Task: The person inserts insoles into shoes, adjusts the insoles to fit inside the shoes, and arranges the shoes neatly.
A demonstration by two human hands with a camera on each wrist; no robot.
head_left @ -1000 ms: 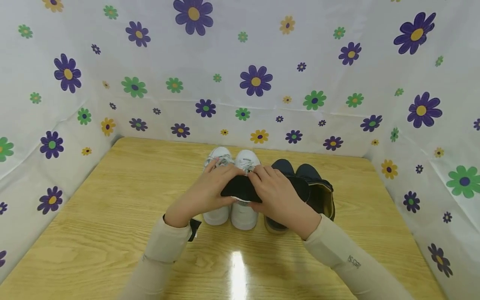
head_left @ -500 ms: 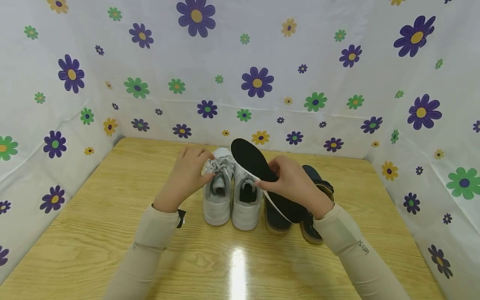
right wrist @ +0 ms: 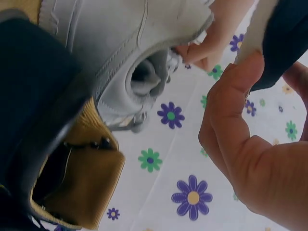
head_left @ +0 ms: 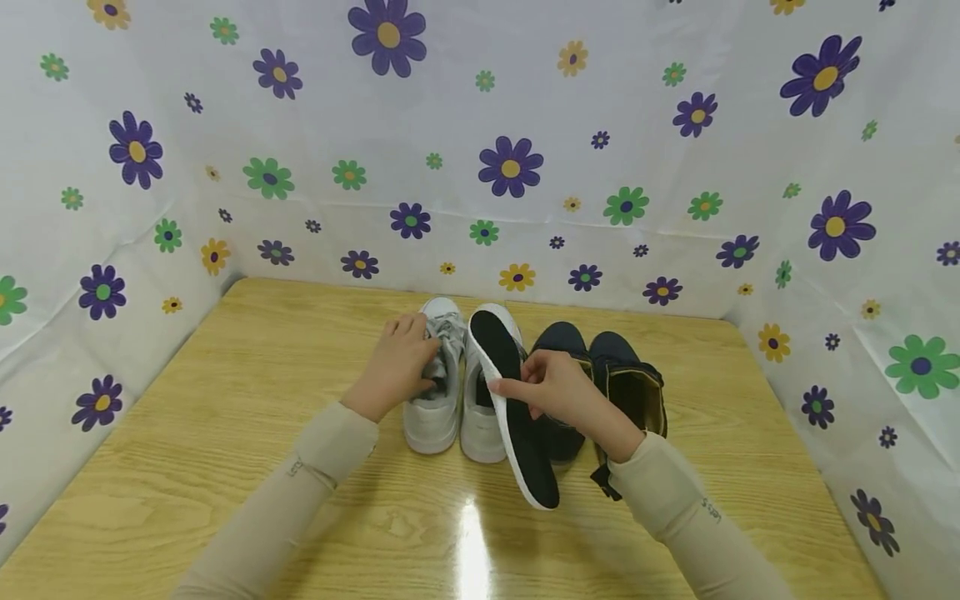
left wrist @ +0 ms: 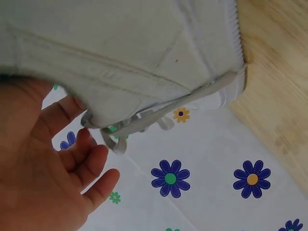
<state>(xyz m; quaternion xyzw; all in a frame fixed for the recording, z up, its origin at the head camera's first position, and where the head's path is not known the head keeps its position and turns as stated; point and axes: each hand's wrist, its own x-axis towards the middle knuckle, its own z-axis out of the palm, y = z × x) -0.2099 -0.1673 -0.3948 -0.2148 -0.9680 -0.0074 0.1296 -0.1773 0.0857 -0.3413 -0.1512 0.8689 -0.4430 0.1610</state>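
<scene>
A pair of white lace-up sneakers stands side by side in the head view. My left hand [head_left: 397,362] reaches over the collar of the left sneaker [head_left: 433,425], fingertips right at its tongue and laces. In the left wrist view its outer fingers [left wrist: 91,166] curl loosely outside that sneaker, and the thumb is hidden; I cannot tell whether the hand grips the tongue. My right hand [head_left: 555,385] pinches a black insole [head_left: 528,450] with a white edge at mid-length. The insole hangs tilted over the right sneaker [head_left: 480,433], partly covering it, with its lower end towards me.
Right of the sneakers stand two dark navy shoes with tan lining, the nearer one [head_left: 558,337] partly behind the insole and the other [head_left: 615,350] beside the right forearm. All stand on a wood-grain table [head_left: 262,400], walled by a flowered white cloth [head_left: 315,108].
Both hands first held the bent insole; the left let go and moved to the left sneaker. The right hand swung the insole so its lower end came left and towards me.
</scene>
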